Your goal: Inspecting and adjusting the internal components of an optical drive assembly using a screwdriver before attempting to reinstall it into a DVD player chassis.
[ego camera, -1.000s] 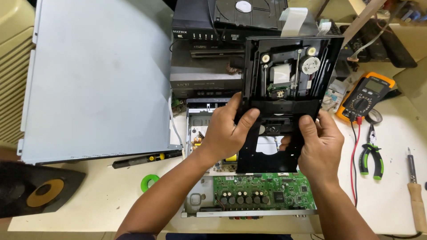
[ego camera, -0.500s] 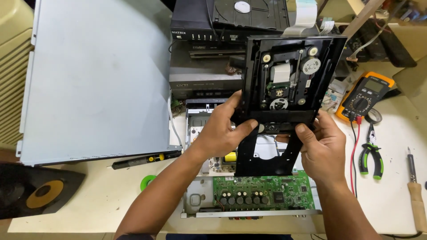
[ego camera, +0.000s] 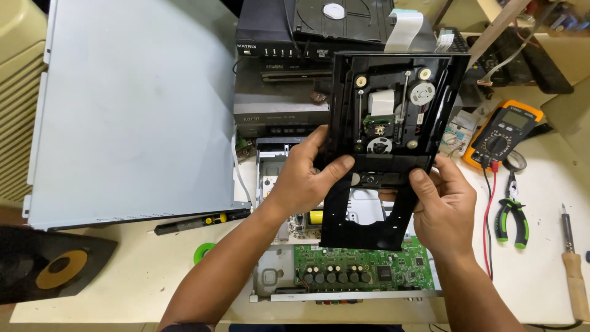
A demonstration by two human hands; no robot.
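Observation:
Both hands hold a black plastic disc-drive mechanism (ego camera: 393,110), tilted up with its underside facing me; its motor, laser unit and white gears show. My left hand (ego camera: 304,178) grips its left edge, thumb across the middle bar. My right hand (ego camera: 445,206) grips the right edge lower down. A white flat ribbon cable (ego camera: 402,27) sticks up behind the top of the mechanism. Below it lies the open player chassis with a green circuit board (ego camera: 362,267).
A grey metal cover (ego camera: 135,110) lies at left, a black screwdriver (ego camera: 200,221) and green tape roll (ego camera: 203,252) by it. Stacked black players (ego camera: 276,49) stand behind. At right are an orange multimeter (ego camera: 507,132), green-handled pliers (ego camera: 513,215) and a wooden-handled tool (ego camera: 574,276).
Both hands have lifted the drive mechanism slightly up and tilted it more toward me, away from the chassis. The grip has stayed the same.

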